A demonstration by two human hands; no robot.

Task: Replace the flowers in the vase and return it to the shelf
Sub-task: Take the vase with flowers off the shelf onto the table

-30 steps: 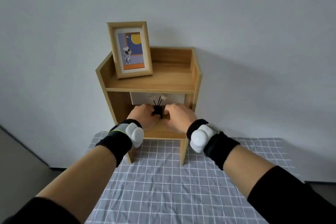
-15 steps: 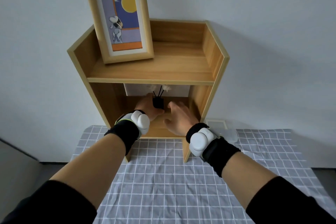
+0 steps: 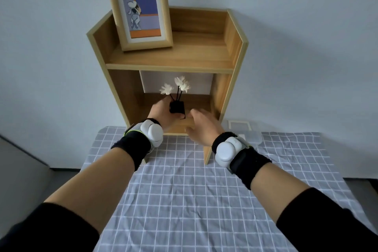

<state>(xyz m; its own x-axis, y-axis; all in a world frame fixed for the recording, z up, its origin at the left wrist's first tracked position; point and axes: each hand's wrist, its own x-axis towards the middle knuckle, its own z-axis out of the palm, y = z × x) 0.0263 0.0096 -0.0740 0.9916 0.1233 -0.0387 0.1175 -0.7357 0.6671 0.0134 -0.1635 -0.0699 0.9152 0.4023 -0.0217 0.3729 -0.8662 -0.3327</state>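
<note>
A small black vase [image 3: 177, 107] stands in the lower compartment of a wooden shelf [image 3: 169, 61]. White flowers [image 3: 177, 86] on dark stems rise from it. My left hand [image 3: 163, 113] is wrapped around the vase from the left, hiding its lower part. Just right of the vase, my right hand [image 3: 202, 126] hovers near the shelf's front edge, fingers apart and holding nothing.
A framed picture [image 3: 141, 6] leans on the shelf's upper board. The shelf stands on a table with a grey checked cloth [image 3: 184, 190]. A clear plastic box [image 3: 245, 131] lies behind the shelf's right leg. A grey wall is close behind.
My right hand has let go of the vase and drawn back to the right. My left hand keeps its hold. The camera has come closer and lower, so the flowers show fully.
</note>
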